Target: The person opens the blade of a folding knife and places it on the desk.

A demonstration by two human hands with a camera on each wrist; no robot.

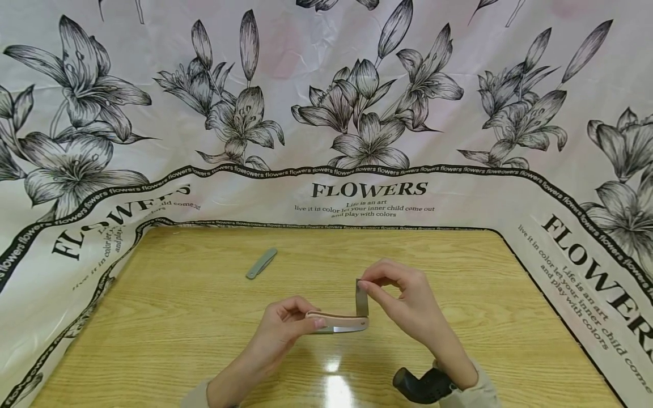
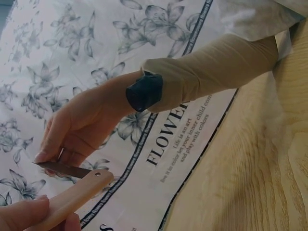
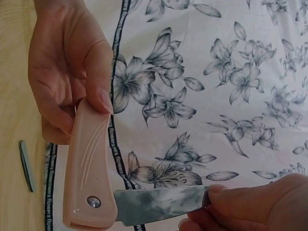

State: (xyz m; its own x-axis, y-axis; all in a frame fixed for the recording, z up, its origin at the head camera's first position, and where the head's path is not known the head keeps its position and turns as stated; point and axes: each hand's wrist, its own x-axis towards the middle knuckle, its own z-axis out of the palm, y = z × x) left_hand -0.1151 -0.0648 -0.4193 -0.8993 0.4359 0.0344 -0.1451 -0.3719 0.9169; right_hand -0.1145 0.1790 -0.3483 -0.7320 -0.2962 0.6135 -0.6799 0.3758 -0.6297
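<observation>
A folding knife with a pale pink handle (image 1: 339, 320) is held up over the table. My left hand (image 1: 285, 326) grips the handle near its end away from the pivot, thumb on the side. From the pivot the blade (image 3: 163, 204) stands out at roughly a right angle to the handle. My right hand (image 1: 403, 286) pinches the blade near its tip between thumb and fingers. In the left wrist view the pink handle (image 2: 72, 199) and pivot rivet show, with the right hand (image 2: 79, 127) beyond. A shiny strip runs along the handle's lower side in the head view.
A closed green folding knife (image 1: 262, 263) lies on the wooden table (image 1: 194, 328), left of and beyond the hands. A white flower-printed cloth (image 1: 367, 198) rises around the table's back and sides. A black device (image 1: 423, 385) is strapped at the right wrist.
</observation>
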